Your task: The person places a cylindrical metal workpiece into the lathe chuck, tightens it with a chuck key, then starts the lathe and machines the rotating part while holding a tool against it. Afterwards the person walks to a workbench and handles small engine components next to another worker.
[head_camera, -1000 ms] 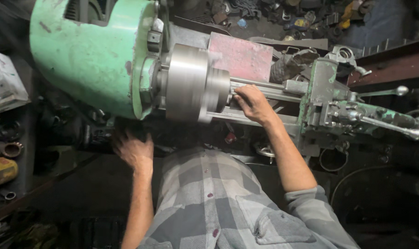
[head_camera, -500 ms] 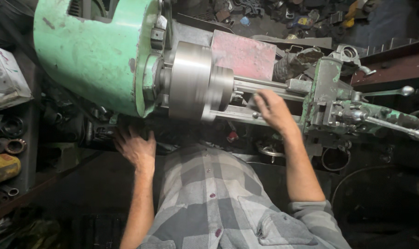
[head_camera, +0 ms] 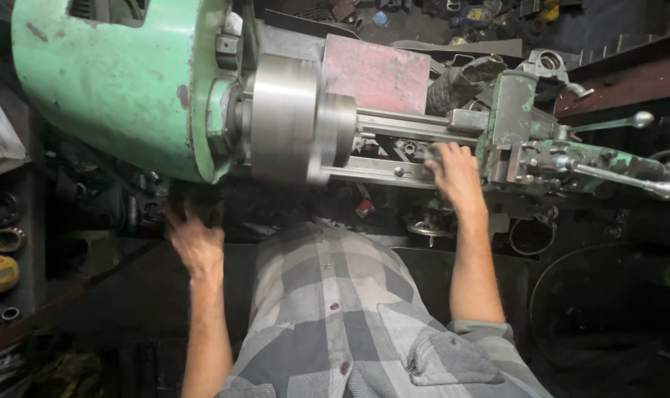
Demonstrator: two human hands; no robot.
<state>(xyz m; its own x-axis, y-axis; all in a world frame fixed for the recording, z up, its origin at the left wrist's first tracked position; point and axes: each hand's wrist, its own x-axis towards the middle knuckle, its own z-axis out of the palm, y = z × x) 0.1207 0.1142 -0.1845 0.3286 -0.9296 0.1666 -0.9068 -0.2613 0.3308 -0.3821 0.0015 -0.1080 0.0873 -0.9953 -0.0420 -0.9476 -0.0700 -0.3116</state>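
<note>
In the head view, the person is standing over a metal lathe, looking down past a grey checked shirt. The left hand is reaching under the green headstock into shadow; its fingers are curling around something dark there, but what it is I cannot tell. The right hand is lying on the bed rails, just beside the green carriage, fingers bent over a small greyish thing; whether that grip is closed on it or only pressing it I cannot tell.

The chuck, a wide steel drum, is sitting between headstock and carriage, its edges blurring as though it were turning. It is looking heavy, rigid and smooth, likely slippery with oil, so nothing to grab while moving. The safer holds are probably the long chrome lever and the ball-ended handle sticking out on the right of the carriage.

A reddish metal plate is standing behind the rails.
</note>
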